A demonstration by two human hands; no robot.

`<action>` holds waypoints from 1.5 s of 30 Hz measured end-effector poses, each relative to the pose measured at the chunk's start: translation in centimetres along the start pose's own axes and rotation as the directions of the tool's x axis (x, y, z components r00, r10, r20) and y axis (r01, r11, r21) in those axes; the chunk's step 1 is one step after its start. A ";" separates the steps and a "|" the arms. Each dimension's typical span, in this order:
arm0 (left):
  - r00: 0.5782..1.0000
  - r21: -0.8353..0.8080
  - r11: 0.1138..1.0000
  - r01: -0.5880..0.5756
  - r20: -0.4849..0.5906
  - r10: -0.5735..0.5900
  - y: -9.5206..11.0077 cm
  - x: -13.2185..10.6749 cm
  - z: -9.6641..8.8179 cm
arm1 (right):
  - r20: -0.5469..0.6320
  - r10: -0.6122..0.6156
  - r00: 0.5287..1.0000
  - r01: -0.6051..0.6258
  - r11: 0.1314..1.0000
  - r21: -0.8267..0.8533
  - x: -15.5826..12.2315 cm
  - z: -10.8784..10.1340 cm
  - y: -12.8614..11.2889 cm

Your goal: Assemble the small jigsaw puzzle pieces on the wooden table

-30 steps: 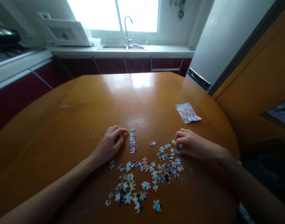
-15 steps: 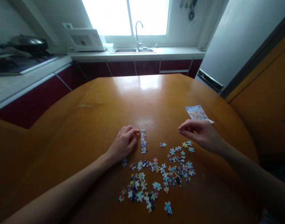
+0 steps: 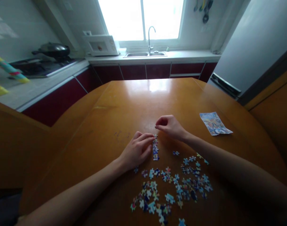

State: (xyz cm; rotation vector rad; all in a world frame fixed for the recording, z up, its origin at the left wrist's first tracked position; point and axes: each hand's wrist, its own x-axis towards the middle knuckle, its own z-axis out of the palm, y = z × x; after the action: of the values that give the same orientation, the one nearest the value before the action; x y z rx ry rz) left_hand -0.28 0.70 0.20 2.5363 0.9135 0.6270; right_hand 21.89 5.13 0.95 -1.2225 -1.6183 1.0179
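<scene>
Right hand (image 3: 171, 127) pinches a small jigsaw piece (image 3: 156, 127), left hand (image 3: 136, 148) loosely open beside the joined jigsaw strip (image 3: 155, 151); sideways nudge from either could split it.

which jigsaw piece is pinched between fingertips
The small dark jigsaw piece in the right hand; the other pieces lie on the table, loose or in the joined strip.

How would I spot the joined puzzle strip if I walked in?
On the big wooden table, find the left hand. Just to its right lies the narrow puzzle strip. Unlike the loose pieces nearby, its pieces are joined in one straight line.
</scene>
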 end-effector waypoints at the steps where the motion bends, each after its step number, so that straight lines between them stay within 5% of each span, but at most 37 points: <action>1: 1.000 0.004 1.000 -0.002 0.005 0.002 0.0 0.0 0.0 | 0.001 -0.001 1.000 0.001 1.000 0.000 0.2 0.3 0.3; 7: 1.000 0.030 0.999 -0.011 0.025 0.010 0.1 -0.1 0.1 | 0.075 -0.016 0.997 0.013 0.999 0.040 -0.1 1.2 1.5; 24: 0.999 0.043 0.999 -0.027 0.022 0.026 -0.3 -0.2 0.3 | 0.163 -0.080 0.983 0.110 0.977 -0.181 -0.2 0.8 1.5; 45: 1.000 0.051 0.999 -0.019 0.012 0.019 -0.4 -0.2 0.4 | 0.141 -0.151 0.978 0.198 0.880 -0.432 -0.3 1.3 1.4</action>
State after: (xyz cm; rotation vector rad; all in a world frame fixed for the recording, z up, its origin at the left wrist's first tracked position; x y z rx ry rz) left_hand -0.39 0.78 -0.34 2.5941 0.9138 0.6018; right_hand 21.13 4.93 -0.84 -1.2996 -2.0809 0.6196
